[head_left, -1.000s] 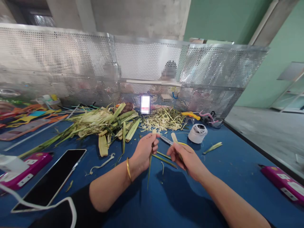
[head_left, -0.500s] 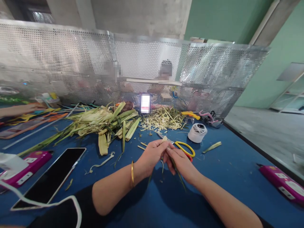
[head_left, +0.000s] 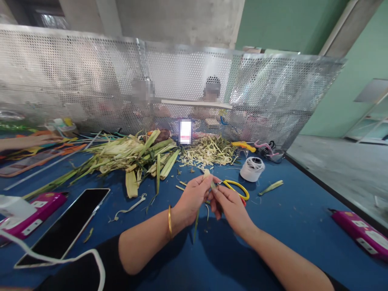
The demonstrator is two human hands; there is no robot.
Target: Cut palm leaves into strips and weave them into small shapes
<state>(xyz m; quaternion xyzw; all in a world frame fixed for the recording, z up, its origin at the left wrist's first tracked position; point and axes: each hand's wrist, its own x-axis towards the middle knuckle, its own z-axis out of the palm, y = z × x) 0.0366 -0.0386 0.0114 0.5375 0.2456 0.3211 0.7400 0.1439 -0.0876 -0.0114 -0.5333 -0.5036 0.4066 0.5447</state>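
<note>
Close together over the blue table (head_left: 260,250), my two hands meet at a pale green piece of leaf (head_left: 206,173). My left hand (head_left: 195,196) pinches it between thumb and fingers, and its tip pokes out above them. The fingers of my right hand (head_left: 227,200) are closed on its lower right side. A thin green strip (head_left: 196,226) hangs below my left hand. Partly hidden behind my right hand lie scissors with yellow and red handles (head_left: 239,188). A spool of white thread (head_left: 252,169) stands farther right.
A heap of long green leaves (head_left: 130,157) and a pile of pale clippings (head_left: 209,151) lie along a perforated metal screen (head_left: 188,72). At left are a dark phone (head_left: 69,222) and a purple power strip (head_left: 45,210); another strip (head_left: 360,232) lies right. A co-worker's hand (head_left: 33,141) is far left.
My right hand has shifted slightly, and the leaf strip that trailed under it no longer shows there. A green strip now hangs more plainly below my left hand.
</note>
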